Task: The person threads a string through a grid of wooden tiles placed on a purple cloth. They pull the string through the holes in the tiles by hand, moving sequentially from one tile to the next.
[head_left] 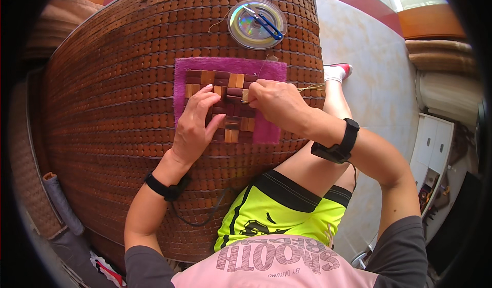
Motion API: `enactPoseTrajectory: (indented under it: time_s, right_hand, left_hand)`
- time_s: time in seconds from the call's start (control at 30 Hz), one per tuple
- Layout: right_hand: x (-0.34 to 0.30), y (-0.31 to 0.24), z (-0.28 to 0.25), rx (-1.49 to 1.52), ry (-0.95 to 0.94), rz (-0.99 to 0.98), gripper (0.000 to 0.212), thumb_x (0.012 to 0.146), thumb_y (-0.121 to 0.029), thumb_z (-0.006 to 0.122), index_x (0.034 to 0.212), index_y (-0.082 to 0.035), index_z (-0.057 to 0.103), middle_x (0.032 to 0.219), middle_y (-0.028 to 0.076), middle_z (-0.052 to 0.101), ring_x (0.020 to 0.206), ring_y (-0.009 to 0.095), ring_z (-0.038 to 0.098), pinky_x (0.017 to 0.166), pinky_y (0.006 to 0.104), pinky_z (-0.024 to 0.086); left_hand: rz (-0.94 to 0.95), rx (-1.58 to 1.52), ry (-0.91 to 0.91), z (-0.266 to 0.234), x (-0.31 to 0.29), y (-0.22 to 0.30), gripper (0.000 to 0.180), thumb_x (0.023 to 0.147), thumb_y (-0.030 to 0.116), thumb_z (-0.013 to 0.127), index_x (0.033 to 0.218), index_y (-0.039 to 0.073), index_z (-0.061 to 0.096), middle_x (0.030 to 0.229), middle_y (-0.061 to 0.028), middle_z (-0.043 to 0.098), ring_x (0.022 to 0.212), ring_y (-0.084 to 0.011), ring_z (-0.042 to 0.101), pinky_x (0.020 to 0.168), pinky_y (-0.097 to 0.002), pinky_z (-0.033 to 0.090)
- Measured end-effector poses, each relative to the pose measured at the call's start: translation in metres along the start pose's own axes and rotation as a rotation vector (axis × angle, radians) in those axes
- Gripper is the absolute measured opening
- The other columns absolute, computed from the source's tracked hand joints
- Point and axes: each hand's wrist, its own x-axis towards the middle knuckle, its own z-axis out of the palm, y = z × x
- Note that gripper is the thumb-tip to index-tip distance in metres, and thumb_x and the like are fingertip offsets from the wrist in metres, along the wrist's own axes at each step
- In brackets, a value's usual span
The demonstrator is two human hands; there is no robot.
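Observation:
A small panel of brown and tan wooden tiles [235,81] lies on a purple plush cloth [271,126]. My left hand [196,115] rests over the panel's left half, its fingertips on the tiles and its thumb spread apart from them. At the right edge of the panel, my right hand [274,99] is closed in a pinch beside a pale tile. What sits between those fingertips is hidden. Thin yellowish strands [312,87] stick out to the right from behind that hand.
The cloth lies on a large mat of brown tiles [118,93]. Beyond it stands a clear round spool case [238,38], with blue-handled thread snips [269,27] on top. My leg [335,96] hangs over the right edge, above the pale floor [379,83].

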Motion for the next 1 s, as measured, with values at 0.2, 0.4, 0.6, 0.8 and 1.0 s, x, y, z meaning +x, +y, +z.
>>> enactPoseTrajectory:
  time_s: [0.2,0.4,0.6,0.8,1.0]
  right_hand:
    - [0.002,-0.001,-0.004,0.028,0.024,-0.012,0.005,0.089,-0.011,0.067,0.092,-0.008,0.065,0.091,0.009,0.069,0.089,0.030,0.071,0.070,0.0406,0.056]
    - [0.011,-0.003,0.003,-0.028,0.030,-0.075,0.011,0.089,-0.015,0.070,0.091,-0.006,0.063,0.089,0.010,0.068,0.087,0.031,0.071,0.069,0.0413,0.056]
    - [0.016,-0.003,0.003,0.084,0.091,-0.119,0.021,0.087,-0.018,0.073,0.096,-0.005,0.059,0.085,0.012,0.068,0.083,0.033,0.070,0.068,0.0426,0.056]
    - [0.020,-0.011,-0.004,0.068,0.144,-0.135,0.023,0.086,-0.021,0.075,0.100,-0.006,0.064,0.084,0.010,0.070,0.083,0.033,0.071,0.068,0.0417,0.056]
    - [0.038,-0.027,0.004,0.011,0.061,-0.128,0.016,0.088,-0.025,0.072,0.092,-0.010,0.072,0.088,0.009,0.070,0.085,0.031,0.071,0.069,0.0421,0.056]
  left_hand:
    - [-0.062,-0.041,0.024,-0.002,0.018,-0.003,0.037,0.080,-0.001,0.079,0.114,0.004,0.064,0.105,-0.0098,0.068,0.109,-0.0295,0.062,0.094,-0.0386,0.052]
    - [-0.019,0.008,-0.067,-0.007,0.031,-0.006,0.031,0.078,-0.001,0.080,0.106,0.004,0.068,0.100,-0.0090,0.067,0.104,-0.0283,0.061,0.092,-0.0393,0.052]
    - [0.012,-0.012,-0.090,-0.008,0.034,-0.012,0.029,0.078,-0.004,0.078,0.103,0.003,0.068,0.100,-0.0096,0.068,0.101,-0.0279,0.063,0.088,-0.0380,0.054]
    - [-0.110,-0.143,-0.067,-0.013,0.035,-0.007,0.026,0.081,-0.005,0.076,0.104,0.002,0.067,0.093,-0.0098,0.067,0.086,-0.0240,0.066,0.078,-0.0356,0.057]
    - [-0.350,-0.396,-0.046,-0.017,0.030,-0.003,0.023,0.084,-0.004,0.075,0.104,0.002,0.065,0.093,-0.0093,0.066,0.082,-0.0222,0.066,0.079,-0.0340,0.056]
